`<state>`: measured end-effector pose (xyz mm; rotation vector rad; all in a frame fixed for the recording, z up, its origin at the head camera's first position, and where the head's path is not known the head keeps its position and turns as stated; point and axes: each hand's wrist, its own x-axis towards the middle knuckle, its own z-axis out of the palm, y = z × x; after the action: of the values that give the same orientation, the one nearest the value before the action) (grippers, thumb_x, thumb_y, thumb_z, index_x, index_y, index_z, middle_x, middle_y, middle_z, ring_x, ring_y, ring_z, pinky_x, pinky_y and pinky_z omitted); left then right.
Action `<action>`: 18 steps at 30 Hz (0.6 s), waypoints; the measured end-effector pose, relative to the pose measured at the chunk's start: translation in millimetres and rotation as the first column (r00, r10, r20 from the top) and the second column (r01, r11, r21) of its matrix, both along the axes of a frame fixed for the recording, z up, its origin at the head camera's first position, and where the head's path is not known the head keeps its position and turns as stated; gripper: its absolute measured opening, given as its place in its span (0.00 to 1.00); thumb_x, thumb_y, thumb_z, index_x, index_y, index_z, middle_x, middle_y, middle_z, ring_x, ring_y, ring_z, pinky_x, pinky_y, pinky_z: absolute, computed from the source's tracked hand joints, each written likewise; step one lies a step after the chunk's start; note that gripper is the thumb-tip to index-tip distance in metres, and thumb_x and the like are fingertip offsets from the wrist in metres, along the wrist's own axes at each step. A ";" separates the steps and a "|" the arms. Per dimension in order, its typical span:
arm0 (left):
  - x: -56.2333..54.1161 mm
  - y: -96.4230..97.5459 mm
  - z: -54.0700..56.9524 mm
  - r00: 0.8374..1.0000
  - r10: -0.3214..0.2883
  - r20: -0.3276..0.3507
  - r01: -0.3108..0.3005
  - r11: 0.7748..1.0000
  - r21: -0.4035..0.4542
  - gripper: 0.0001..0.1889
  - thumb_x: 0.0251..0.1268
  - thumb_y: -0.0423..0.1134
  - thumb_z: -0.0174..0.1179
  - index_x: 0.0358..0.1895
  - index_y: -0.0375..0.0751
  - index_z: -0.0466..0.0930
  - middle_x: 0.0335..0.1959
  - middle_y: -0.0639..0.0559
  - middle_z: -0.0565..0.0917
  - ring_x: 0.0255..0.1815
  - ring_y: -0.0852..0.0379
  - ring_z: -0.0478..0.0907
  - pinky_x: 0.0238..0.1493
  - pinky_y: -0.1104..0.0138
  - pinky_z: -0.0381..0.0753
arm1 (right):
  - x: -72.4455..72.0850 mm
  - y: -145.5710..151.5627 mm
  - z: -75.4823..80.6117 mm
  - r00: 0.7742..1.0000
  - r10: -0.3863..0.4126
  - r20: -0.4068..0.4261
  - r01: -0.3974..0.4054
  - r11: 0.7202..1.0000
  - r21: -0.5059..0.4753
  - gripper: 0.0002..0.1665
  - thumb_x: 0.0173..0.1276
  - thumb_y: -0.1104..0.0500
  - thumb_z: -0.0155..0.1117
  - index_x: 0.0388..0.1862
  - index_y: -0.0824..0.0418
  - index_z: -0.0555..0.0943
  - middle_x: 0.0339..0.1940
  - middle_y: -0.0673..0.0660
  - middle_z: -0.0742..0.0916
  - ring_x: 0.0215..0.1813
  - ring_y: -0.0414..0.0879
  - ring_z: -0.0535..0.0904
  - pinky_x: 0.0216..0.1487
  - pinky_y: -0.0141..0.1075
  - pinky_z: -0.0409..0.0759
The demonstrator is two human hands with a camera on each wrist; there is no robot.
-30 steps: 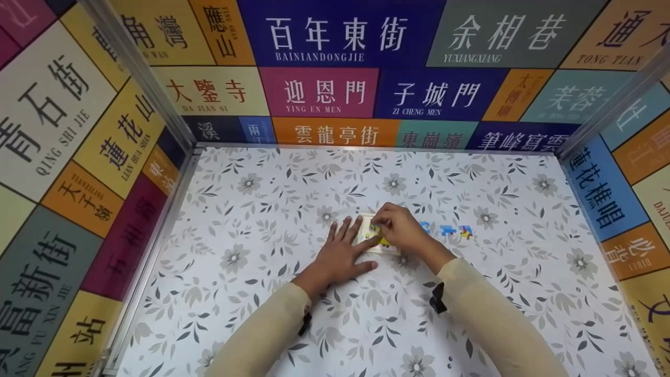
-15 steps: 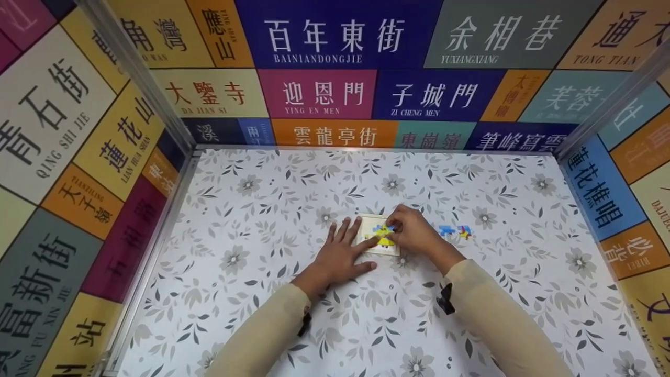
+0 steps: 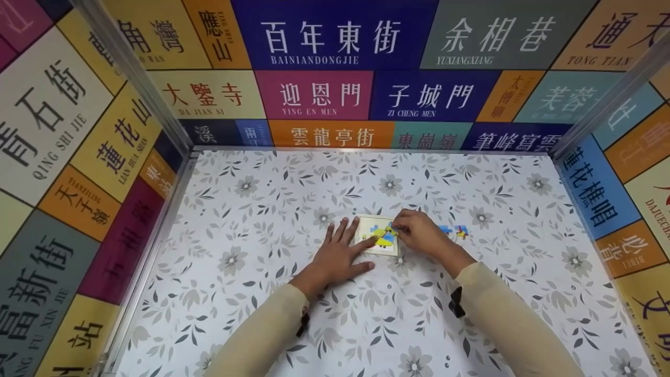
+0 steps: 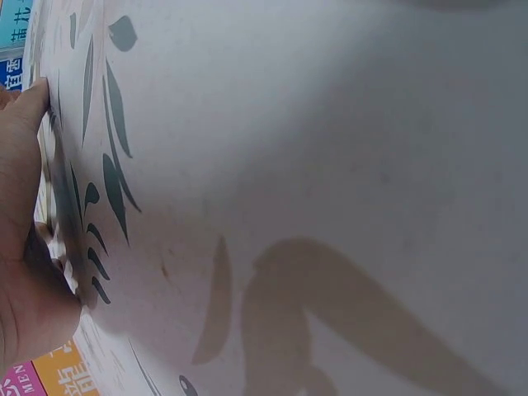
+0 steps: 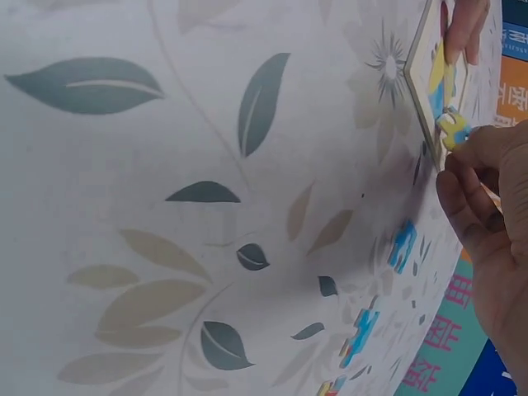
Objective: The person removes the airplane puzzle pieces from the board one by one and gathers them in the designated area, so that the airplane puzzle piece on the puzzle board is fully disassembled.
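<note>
A square jigsaw puzzle board [image 3: 370, 220] with a pale rim lies mid-table, partly filled with yellow and blue pieces. My left hand [image 3: 337, 256] lies spread at its left side, fingers straight, the index fingertip pressing the yellow part of the picture. At the board's right edge my right hand [image 3: 421, 233] pinches a small yellow and blue puzzle piece [image 5: 453, 130] between thumb and fingers. That piece overlaps the board's rim in the right wrist view. The left wrist view catches only part of the left hand [image 4: 25, 223] at its edge.
Right of the right hand, loose pieces lie in a row: a blue puzzle piece [image 5: 403, 247], another blue piece [image 5: 360, 337], and a red, yellow and blue piece [image 3: 462, 232]. Sign-printed panels [image 3: 319, 94] wall in the flower-patterned table [image 3: 261, 314] at the back and sides.
My right hand has shifted right, from over the middle of the board to its right edge, uncovering more of the picture. The left hand has stayed in place.
</note>
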<state>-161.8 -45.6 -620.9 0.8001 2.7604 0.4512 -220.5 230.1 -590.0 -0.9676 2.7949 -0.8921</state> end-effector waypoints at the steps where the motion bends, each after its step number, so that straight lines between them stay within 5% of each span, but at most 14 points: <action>1: -0.1 -0.3 -0.4 1.000 -0.001 -0.001 0.001 1.000 0.000 0.38 0.84 0.73 0.45 0.90 0.73 0.56 0.95 0.40 0.40 0.95 0.34 0.36 0.92 0.35 0.37 | 0.9 0.0 -0.3 1.000 -0.008 0.013 0.008 1.000 0.007 0.06 0.75 0.70 0.72 0.47 0.70 0.92 0.47 0.64 0.89 0.47 0.59 0.90 0.51 0.54 0.91; 8: 0.8 0.1 -1.8 1.000 -0.001 0.009 0.001 1.000 -0.004 0.37 0.84 0.74 0.45 0.90 0.74 0.55 0.95 0.40 0.39 0.95 0.34 0.35 0.92 0.36 0.36 | 6.2 -3.6 -1.0 0.987 -0.110 0.113 0.099 0.990 0.103 0.12 0.75 0.58 0.78 0.51 0.65 0.91 0.51 0.60 0.85 0.52 0.57 0.87 0.59 0.56 0.88; 18: -0.1 -0.9 -0.7 1.000 0.006 0.021 -0.006 1.000 -0.015 0.38 0.83 0.75 0.44 0.90 0.75 0.54 0.95 0.41 0.38 0.96 0.36 0.34 0.92 0.37 0.36 | 7.7 -4.3 4.0 0.993 -0.102 0.061 0.094 0.988 0.120 0.09 0.77 0.63 0.73 0.52 0.62 0.91 0.54 0.59 0.87 0.57 0.57 0.85 0.61 0.56 0.86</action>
<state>-161.8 -46.4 -621.6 0.7797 2.7443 0.4374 -212.8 225.9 -586.0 -0.7762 2.8225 -0.7461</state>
